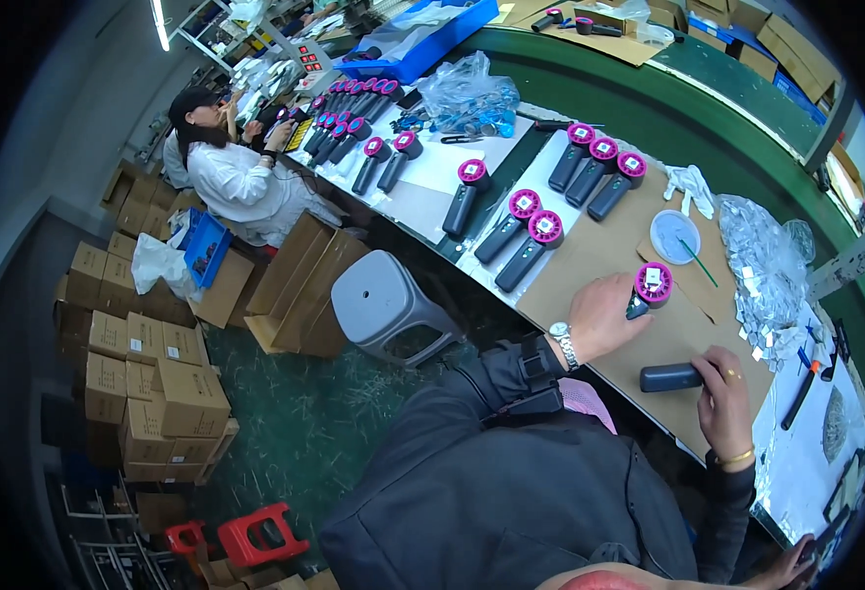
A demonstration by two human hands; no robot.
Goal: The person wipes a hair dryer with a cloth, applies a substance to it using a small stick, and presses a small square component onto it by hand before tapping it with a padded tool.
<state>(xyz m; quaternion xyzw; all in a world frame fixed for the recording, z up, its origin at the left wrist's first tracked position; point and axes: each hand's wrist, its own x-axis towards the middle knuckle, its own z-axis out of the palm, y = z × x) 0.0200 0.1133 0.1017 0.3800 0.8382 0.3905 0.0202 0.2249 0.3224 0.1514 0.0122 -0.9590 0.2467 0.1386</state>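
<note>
Boxes, brown and piled up, stand far left, too many hidden to count. Two red stools sit low down near them. One blue bin comes next, then one person in white with another partly hidden behind. One grey stool stands on the green floor.

On the long table, a far bunch of pink-topped gadgets is too crowded to count. Then come two more gadgets side by side, one lone gadget, two close gadgets, and three gadgets in a row.

The left hand, with one silver watch, has its fingers curled around one held gadget, pink top facing up, over the brown card. To its right, one round white dish has one green stick across it.

The right hand wears one ring and one gold bracelet. Its thumb and fingers pinch the right end of one dark handle; I cannot tell if the handle touches the card. Many clear bags lie heaped at the right, then one orange-ended tool.
</note>
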